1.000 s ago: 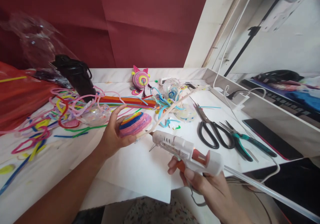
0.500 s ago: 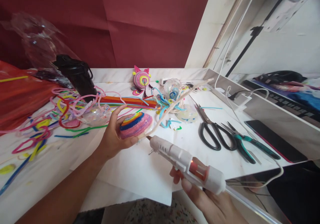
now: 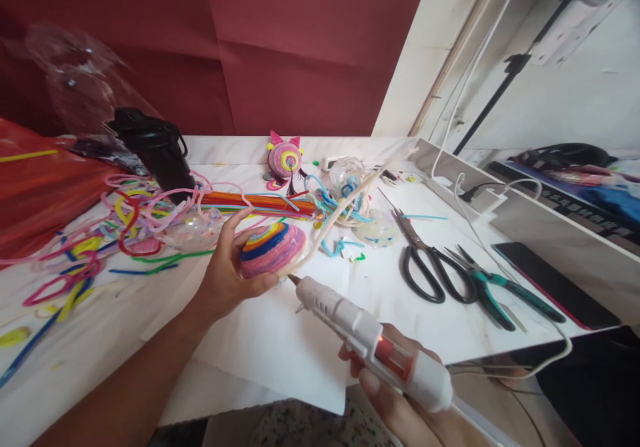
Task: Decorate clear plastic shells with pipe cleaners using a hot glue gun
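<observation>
My left hand (image 3: 233, 267) is closed round a ball wound with rainbow bands of pipe cleaner (image 3: 273, 250), in pink, blue, orange and yellow. From the ball's right lower edge a cream pipe cleaner (image 3: 327, 224) runs up and away to the right. In my right hand (image 3: 400, 394) is a white hot glue gun (image 3: 360, 324) with a clear glue stick in its back end. Its nozzle points at the ball's lower right edge, close to my left thumb. Whether the tip touches the ball I cannot tell.
Large black-handled scissors (image 3: 423, 260), green-handled pliers (image 3: 500, 287) and a dark phone (image 3: 555, 284) lie on the right. Behind the ball are a bundle of pipe cleaners (image 3: 255, 204) and a pink eared ball figure (image 3: 286, 160). Loose pipe cleaners (image 3: 140, 220) tangle by a black bottle (image 3: 153, 154).
The glue gun has shifted slightly left and down along the ball's lower edge. My left hand and the ball stay nearly where they were; the view has moved a little.
</observation>
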Action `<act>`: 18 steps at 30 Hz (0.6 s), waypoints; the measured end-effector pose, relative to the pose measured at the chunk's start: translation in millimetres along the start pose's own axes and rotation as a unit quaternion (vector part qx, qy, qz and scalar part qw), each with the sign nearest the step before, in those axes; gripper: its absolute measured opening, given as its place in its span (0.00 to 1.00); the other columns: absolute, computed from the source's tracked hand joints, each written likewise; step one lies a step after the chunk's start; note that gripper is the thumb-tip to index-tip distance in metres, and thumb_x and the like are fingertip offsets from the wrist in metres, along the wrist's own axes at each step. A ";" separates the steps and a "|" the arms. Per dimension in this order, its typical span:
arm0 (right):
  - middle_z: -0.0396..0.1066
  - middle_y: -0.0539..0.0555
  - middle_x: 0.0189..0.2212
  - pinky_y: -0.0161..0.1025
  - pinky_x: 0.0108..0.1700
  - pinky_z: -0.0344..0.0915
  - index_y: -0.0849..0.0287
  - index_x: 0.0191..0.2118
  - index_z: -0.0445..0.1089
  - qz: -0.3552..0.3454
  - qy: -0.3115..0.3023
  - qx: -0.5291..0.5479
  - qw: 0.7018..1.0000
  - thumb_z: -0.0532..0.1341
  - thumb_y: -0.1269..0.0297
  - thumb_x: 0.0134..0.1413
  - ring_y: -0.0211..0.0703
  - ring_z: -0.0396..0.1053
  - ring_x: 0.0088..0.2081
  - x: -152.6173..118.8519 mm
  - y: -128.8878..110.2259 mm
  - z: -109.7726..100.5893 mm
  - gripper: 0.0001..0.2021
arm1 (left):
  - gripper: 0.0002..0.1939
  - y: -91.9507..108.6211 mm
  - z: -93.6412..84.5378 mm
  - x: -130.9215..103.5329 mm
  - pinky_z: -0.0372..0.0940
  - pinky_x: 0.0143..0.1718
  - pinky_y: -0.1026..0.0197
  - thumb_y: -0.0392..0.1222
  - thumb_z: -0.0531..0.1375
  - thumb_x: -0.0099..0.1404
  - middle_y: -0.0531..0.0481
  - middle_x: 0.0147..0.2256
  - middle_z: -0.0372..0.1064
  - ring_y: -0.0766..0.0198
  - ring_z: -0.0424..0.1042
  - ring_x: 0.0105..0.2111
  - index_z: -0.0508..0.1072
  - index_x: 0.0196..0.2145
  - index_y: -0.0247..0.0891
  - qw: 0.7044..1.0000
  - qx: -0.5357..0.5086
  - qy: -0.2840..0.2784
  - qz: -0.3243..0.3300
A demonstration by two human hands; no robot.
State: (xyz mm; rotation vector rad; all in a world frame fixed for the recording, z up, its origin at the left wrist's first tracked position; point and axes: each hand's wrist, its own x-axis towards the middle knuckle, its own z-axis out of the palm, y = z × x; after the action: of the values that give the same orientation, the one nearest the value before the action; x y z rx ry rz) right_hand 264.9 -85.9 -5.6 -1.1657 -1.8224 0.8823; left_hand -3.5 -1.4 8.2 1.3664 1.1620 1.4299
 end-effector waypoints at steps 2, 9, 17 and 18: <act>0.70 0.53 0.27 0.35 0.24 0.67 0.55 0.40 0.72 -0.011 -0.006 -0.004 1.000 0.58 0.54 0.61 0.42 0.68 0.25 1.4 -3.1 -0.4 0.11 | 0.54 1.9 0.6 0.2 0.70 0.49 0.49 0.41 0.75 0.40 0.43 0.52 0.72 0.42 0.70 0.54 0.58 0.63 0.49 1.000 -0.005 0.001 -0.007; 0.69 0.51 0.24 0.35 0.24 0.64 0.54 0.37 0.69 -0.033 0.007 -0.031 0.999 0.55 0.56 0.63 0.40 0.66 0.23 9.8 -17.5 -1.4 0.10 | 0.51 3.4 4.3 -1.4 0.71 0.46 0.53 0.43 0.74 0.43 0.44 0.51 0.73 0.44 0.72 0.52 0.58 0.62 0.49 1.000 -0.022 0.005 -0.015; 0.72 0.52 0.29 0.39 0.28 0.67 0.53 0.40 0.69 -0.069 -0.016 -0.035 0.997 0.54 0.63 0.62 0.43 0.70 0.27 19.0 -31.0 -12.2 0.07 | 0.51 1.7 5.6 -0.9 0.70 0.45 0.53 0.49 0.74 0.43 0.41 0.50 0.74 0.45 0.74 0.51 0.58 0.63 0.46 1.000 -0.023 0.008 -0.006; 0.72 0.52 0.29 0.39 0.29 0.67 0.53 0.40 0.69 -0.071 -0.018 -0.037 0.997 0.54 0.64 0.62 0.44 0.71 0.27 19.6 -32.0 -13.5 0.07 | 0.51 2.1 5.7 -1.0 0.70 0.45 0.54 0.49 0.74 0.43 0.42 0.50 0.74 0.46 0.74 0.51 0.58 0.63 0.47 1.000 -0.026 0.004 -0.010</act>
State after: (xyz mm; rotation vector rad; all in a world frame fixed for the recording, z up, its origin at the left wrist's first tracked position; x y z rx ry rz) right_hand 259.1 -76.5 32.8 -1.0570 -1.9542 0.7646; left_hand 2.3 -2.5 9.9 1.3111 1.1332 1.4436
